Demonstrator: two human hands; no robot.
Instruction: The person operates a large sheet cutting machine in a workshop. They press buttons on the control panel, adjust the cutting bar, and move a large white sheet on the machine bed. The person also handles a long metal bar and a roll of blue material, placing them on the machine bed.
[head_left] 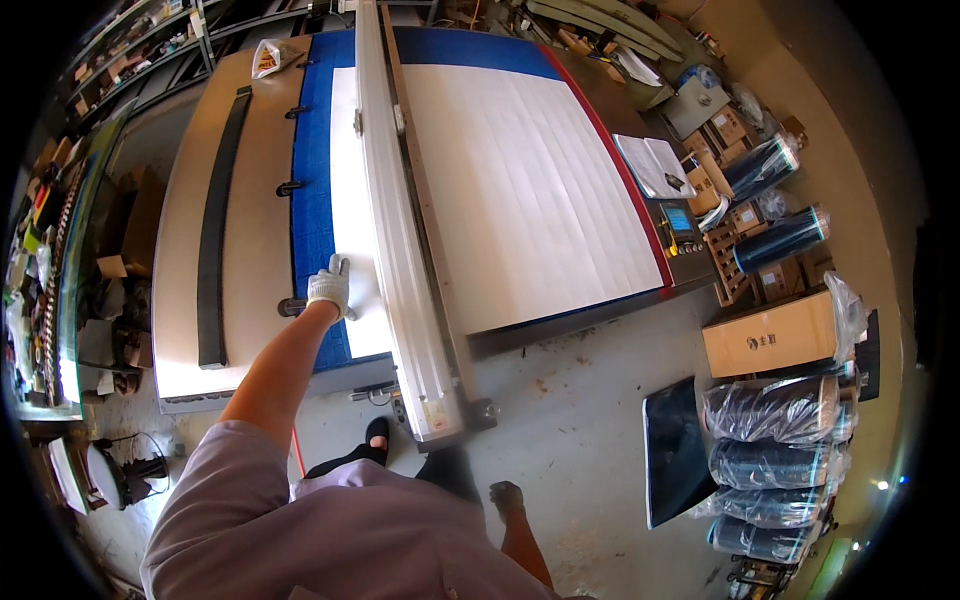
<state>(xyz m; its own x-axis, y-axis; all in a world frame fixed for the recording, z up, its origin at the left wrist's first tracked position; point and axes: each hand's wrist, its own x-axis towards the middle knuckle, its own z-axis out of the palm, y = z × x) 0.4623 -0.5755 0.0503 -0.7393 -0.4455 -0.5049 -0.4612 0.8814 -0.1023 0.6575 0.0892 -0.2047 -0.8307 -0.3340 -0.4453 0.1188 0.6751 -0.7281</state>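
Note:
A large white sheet point(520, 190) lies over a blue mat point(316, 150) on the wide table, with faint parallel creases running along it. My left hand point(330, 285), in a pale knit glove, rests on the sheet's left margin with fingers stretched out, beside the long metal gantry beam point(385, 210). That beam crosses above the sheet and juts past the table's near edge. Low beside my body hangs my right hand point(507, 497), in a shaded, darker-looking glove, its fingers curled in and nothing visible in them.
A long dark bar point(222, 230) lies on the table's bare left part, and black clamps point(290, 188) grip the mat's edge. To the right are a control panel point(680, 225), an open notebook point(655, 165), a cardboard box point(770, 335) and several plastic-wrapped rolls point(770, 412).

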